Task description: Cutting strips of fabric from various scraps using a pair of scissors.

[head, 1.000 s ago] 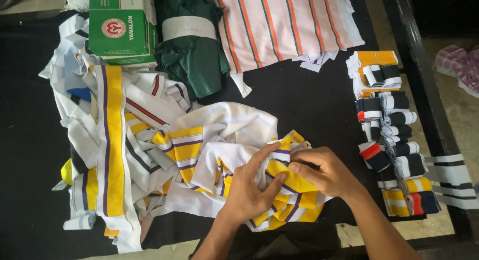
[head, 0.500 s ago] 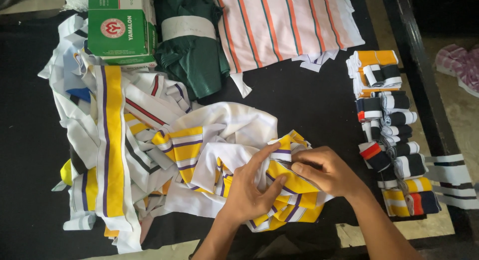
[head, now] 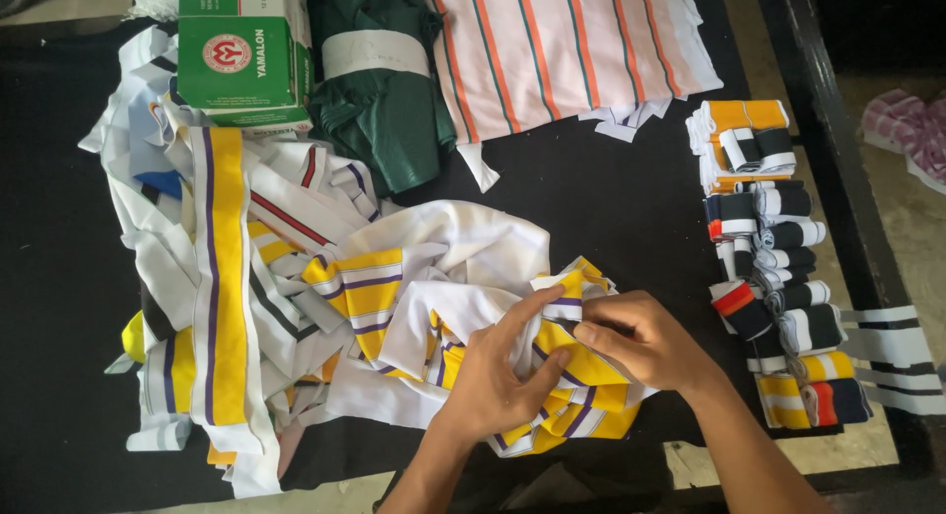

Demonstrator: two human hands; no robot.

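My left hand (head: 503, 371) and my right hand (head: 639, 339) meet over a bundle of yellow, white and purple striped knit strips (head: 576, 391) near the front of the black table (head: 611, 208). Both pinch one folded strip end (head: 562, 295) between fingers and thumbs. More of the same striped fabric (head: 394, 287) spreads out to the left of my hands.
A large heap of white, yellow and striped strips (head: 222, 277) covers the left side. A green and white box (head: 241, 51), a dark green cloth roll (head: 379, 80) and pink striped fabric (head: 562, 51) lie at the back. Folded knit pieces (head: 774, 268) are stacked at the right edge.
Both hands stay on the striped bundle. The fingers have shifted slightly along the folded strip end.
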